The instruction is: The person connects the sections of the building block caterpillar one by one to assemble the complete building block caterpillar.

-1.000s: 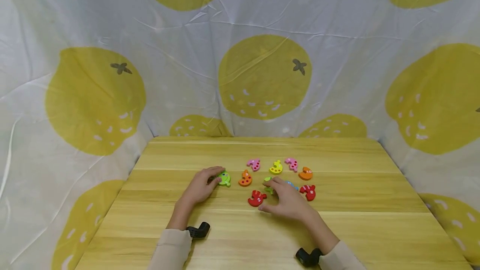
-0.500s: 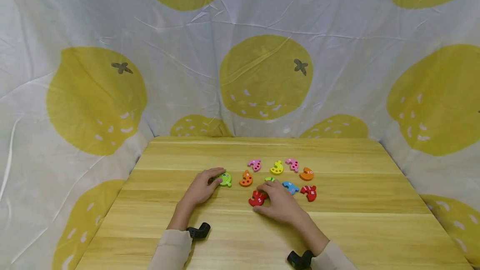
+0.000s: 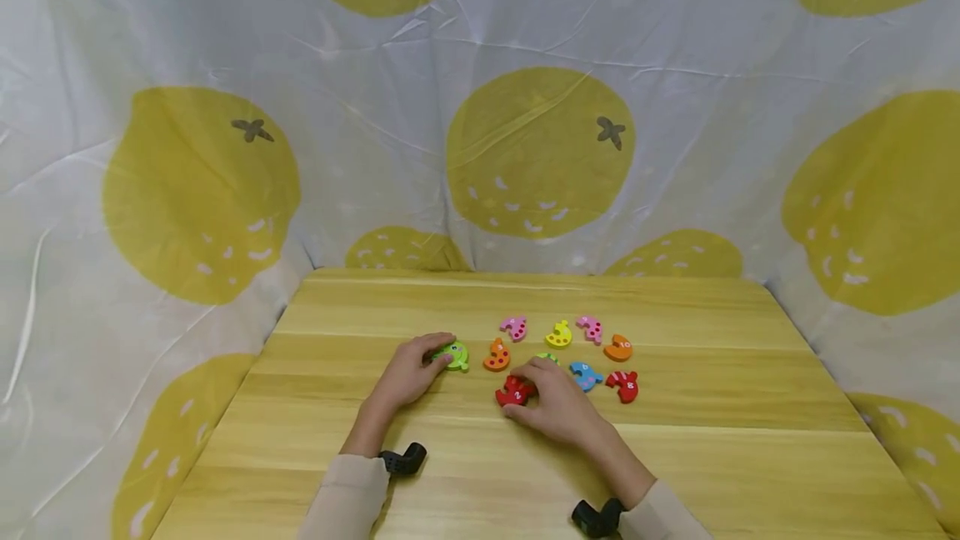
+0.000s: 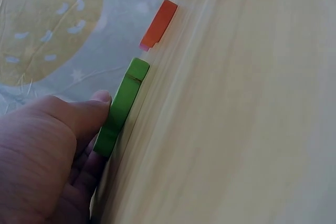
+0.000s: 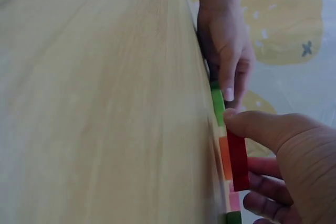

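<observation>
Red 2 piece point(image 3: 512, 393) between thumb and fingers of right hand point(image 3: 558, 404)

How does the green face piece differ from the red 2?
The green piece shows a face; the red piece, a number 2. The left hand grips the green piece, the right hand the red piece. The green piece is farther left than the red piece. Both are partly covered in the head view.

There are two red pieces point(image 3: 512, 396), two green point(image 3: 457, 355), two orange point(image 3: 618, 349), two pink point(image 3: 518, 329), one yellow point(image 3: 559, 338) and one blue point(image 3: 585, 377).
</observation>
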A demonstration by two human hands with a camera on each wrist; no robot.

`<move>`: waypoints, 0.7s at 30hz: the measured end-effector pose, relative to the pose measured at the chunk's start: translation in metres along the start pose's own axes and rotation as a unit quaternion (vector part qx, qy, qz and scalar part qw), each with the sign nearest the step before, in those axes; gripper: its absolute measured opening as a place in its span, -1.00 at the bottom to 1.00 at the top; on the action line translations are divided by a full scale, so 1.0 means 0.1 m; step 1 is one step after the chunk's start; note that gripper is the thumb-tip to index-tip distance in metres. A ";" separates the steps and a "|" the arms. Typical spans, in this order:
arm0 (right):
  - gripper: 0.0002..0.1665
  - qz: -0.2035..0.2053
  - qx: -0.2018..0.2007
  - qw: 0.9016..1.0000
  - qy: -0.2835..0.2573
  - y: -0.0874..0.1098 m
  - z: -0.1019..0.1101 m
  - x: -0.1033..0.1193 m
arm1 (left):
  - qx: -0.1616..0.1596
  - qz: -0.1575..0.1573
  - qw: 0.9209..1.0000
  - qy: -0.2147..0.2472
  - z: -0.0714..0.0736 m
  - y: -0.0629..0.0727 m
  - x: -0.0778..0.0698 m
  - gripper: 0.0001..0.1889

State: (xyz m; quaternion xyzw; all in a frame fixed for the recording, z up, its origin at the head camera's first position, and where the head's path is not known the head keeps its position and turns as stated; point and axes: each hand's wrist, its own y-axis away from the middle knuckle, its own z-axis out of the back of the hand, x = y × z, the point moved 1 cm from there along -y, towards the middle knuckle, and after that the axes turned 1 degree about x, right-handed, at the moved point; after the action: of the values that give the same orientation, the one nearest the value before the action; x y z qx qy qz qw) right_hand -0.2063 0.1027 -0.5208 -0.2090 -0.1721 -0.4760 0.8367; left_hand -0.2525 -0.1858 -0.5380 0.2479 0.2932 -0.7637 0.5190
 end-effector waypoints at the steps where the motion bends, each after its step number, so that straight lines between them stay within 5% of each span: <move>1: -0.38 -0.003 0.002 1.000 -0.006 -0.01 0.01 0.02 | -0.003 0.003 1.000 0.003 0.00 0.00 -0.01 -0.58; 21: -0.39 -0.011 -0.005 0.997 -0.079 -0.43 -0.23 0.32 | -0.017 0.026 0.999 0.030 0.00 0.00 -0.03 -0.62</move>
State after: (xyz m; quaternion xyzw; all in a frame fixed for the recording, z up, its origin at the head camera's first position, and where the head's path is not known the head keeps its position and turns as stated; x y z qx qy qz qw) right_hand -0.2262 0.0483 -0.5167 -0.2483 -0.2375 -0.4679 0.8143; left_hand -0.2511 -0.1839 -0.5365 0.2698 0.3149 -0.7370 0.5338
